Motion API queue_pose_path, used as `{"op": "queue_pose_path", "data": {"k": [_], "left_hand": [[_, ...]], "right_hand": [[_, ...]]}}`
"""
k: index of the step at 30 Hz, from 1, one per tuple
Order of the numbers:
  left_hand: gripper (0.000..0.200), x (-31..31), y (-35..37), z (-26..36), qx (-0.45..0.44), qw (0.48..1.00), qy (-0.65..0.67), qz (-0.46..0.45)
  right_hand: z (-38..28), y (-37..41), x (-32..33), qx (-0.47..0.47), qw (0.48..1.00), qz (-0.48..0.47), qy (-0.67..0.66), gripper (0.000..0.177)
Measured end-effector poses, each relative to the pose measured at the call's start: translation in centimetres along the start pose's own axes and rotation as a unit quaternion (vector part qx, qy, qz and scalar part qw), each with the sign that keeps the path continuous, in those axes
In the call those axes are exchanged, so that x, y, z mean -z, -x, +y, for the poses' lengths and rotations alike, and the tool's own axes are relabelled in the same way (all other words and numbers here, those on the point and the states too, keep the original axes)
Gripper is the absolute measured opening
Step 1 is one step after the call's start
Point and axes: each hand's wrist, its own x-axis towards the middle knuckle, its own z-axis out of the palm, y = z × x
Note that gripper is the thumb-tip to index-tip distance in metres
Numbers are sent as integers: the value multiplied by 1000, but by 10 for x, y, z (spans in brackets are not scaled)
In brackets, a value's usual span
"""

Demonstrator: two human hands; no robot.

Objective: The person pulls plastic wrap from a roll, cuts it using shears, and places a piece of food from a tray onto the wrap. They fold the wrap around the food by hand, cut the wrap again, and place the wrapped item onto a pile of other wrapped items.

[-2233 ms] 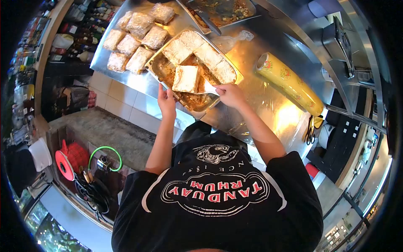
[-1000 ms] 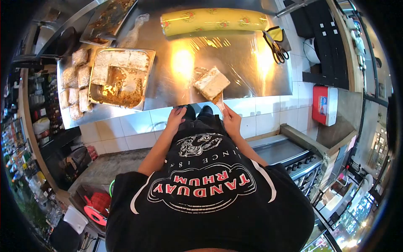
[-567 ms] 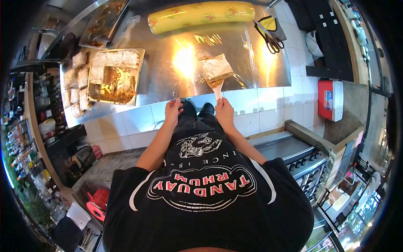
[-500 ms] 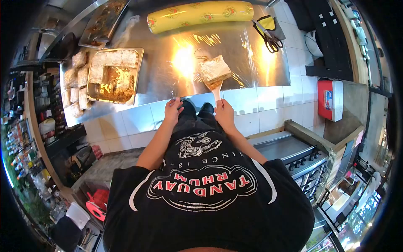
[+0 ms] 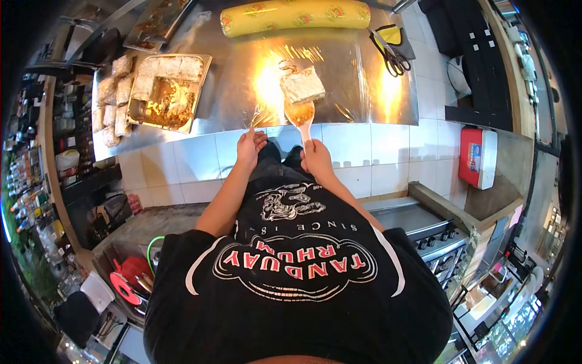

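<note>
My right hand (image 5: 317, 159) grips the pale handle of a spatula (image 5: 301, 115), whose smeared blade points away from me over the metal table. A square slice of cake (image 5: 302, 85), white on top and brown at the side, lies at the blade's far end, on clear plastic wrap (image 5: 345, 91) spread over the table. My left hand (image 5: 250, 150) is at the table's near edge, its fingertips closed at the wrap, which wrinkles toward them. To the left stands a metal pan (image 5: 197, 100) of the same cake, partly cut out, its bottom smeared with crumbs.
Several wrapped pieces (image 5: 108, 91) are stacked left of the pan. A large yellow printed roll (image 5: 297, 17) lies along the back. Scissors (image 5: 394, 60) rest on a yellow and black cloth at the right. Another smeared tray (image 5: 154, 27) sits at the back left. A red and white cooler (image 5: 478, 158) stands farther right.
The slice has gone from resting on the spatula blade to lying beyond it, and more of the blade shows. My right hand has shifted slightly left; my left hand is at the wrap's edge.
</note>
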Motion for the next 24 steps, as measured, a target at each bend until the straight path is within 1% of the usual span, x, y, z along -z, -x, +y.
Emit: {"op": "queue_pose_path", "data": {"k": [1, 3, 7, 10, 11, 12, 14, 16, 18, 19, 20, 21, 22, 23, 24], "left_hand": [[27, -2, -2, 1, -3, 1000, 3, -1], [28, 2, 1, -2, -10, 1000, -1, -5], [23, 2, 4, -6, -21, 999, 20, 23], [21, 2, 6, -7, -28, 999, 14, 18], [21, 3, 7, -8, -33, 999, 22, 23], [20, 3, 8, -8, -30, 999, 30, 4], [14, 8, 5, -11, -28, 998, 47, -14], [11, 8, 10, -5, -28, 996, 68, -42], [10, -1, 22, 5, -30, 995, 90, -22], [9, 3, 18, 3, -27, 994, 90, -55], [10, 4, 16, 0, -26, 992, 106, -64], [10, 10, 15, -1, -20, 987, 116, -112], [10, 15, 13, -2, -13, 979, 126, -160], [10, 12, 19, 1, 2, 986, 122, -118], [11, 8, 23, 5, 17, 990, 118, -75]], "right_hand": [[-8, 0, 2, 4, 1000, -1, 2, 28], [-14, 6, 6, 10, 997, -46, -55, 26], [-29, 9, 8, 3, 996, -71, -59, 27], [-27, 16, 21, -20, 997, -76, -29, 26], [-29, 19, 26, -26, 995, -93, -19, 26], [-35, 24, 30, -30, 993, -113, -9, 26], [-52, 42, 41, -41, 984, -157, 74, 29], [-75, 58, 37, -38, 977, -189, 97, 29], [-91, 55, 11, -44, 971, -206, 112, 29], [-100, 48, -10, 23, 963, -239, 123, 28], [-111, 41, -32, 90, 950, -268, 132, 27], [-118, 27, -61, 143, 933, -281, 177, 24], [-120, 5, -94, 165, 915, -312, 194, 22], [-133, -5, -129, 140, 913, -333, 191, 23], [-138, -18, -166, 117, 915, -326, 209, 24]]}}
